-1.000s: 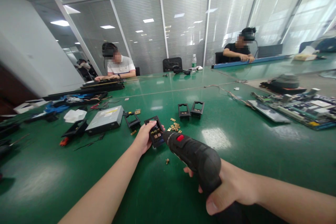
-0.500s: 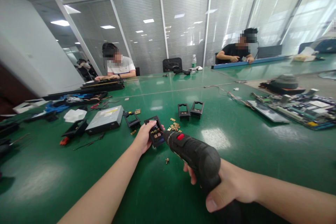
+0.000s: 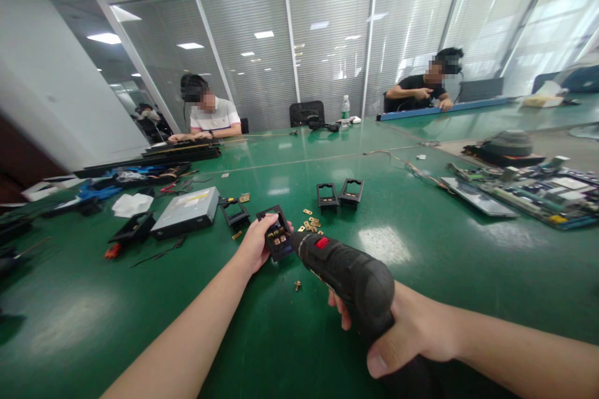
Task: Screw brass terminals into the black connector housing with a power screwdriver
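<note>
The black housing (image 3: 282, 254) is tilted up at the centre of your frame, with rows of brass fittings inside it. Around it, the green table (image 3: 262, 349) lies bare between your forearms at lower centre, apart from one brass screw (image 3: 297, 286), and opens into wide room at centre right. A black frame (image 3: 236, 219) sits close on its left side, and brass plates (image 3: 312, 223) are scattered just to its right.

Your left hand (image 3: 257, 242) grips the housing by its left side, thumb over the top edge. Your right hand (image 3: 405, 333) is wrapped around a power screwdriver (image 3: 349, 271), its nose at the housing's right side; you cannot tell whether the bit touches a fitting.

Beyond the plates, two open frames (image 3: 352, 193) stand side by side, small brass pieces in the left one. A silver drive (image 3: 185, 213) lies at centre left.
</note>
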The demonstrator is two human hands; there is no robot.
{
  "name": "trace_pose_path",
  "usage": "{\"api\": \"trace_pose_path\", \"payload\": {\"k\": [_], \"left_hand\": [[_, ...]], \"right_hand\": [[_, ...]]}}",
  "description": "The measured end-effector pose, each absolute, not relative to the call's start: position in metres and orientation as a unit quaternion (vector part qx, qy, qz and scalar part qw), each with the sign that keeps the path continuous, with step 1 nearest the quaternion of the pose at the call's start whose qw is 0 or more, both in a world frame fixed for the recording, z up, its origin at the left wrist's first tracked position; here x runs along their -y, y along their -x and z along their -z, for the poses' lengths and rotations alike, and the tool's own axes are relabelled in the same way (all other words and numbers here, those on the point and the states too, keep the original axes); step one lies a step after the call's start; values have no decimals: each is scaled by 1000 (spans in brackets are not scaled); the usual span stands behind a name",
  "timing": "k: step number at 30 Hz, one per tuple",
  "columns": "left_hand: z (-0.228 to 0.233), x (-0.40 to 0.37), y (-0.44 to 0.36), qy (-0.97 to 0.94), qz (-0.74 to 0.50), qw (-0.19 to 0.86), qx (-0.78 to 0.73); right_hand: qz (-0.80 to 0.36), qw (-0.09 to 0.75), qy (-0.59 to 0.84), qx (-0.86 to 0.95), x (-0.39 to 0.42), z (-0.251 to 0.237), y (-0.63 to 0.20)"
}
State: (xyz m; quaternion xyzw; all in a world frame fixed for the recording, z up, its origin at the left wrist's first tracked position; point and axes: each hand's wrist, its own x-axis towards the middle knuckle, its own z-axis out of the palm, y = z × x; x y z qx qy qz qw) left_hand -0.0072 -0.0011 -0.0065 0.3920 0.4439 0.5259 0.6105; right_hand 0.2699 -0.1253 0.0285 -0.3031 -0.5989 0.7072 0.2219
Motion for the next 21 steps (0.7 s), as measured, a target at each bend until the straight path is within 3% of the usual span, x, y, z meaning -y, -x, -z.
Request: {"api": "trace_pose_path", "payload": {"k": [21], "left_hand": [[6, 1, 8, -400, -522, 607, -446]], "right_hand": [[-712, 223, 279, 605, 124, -29, -270]]}}
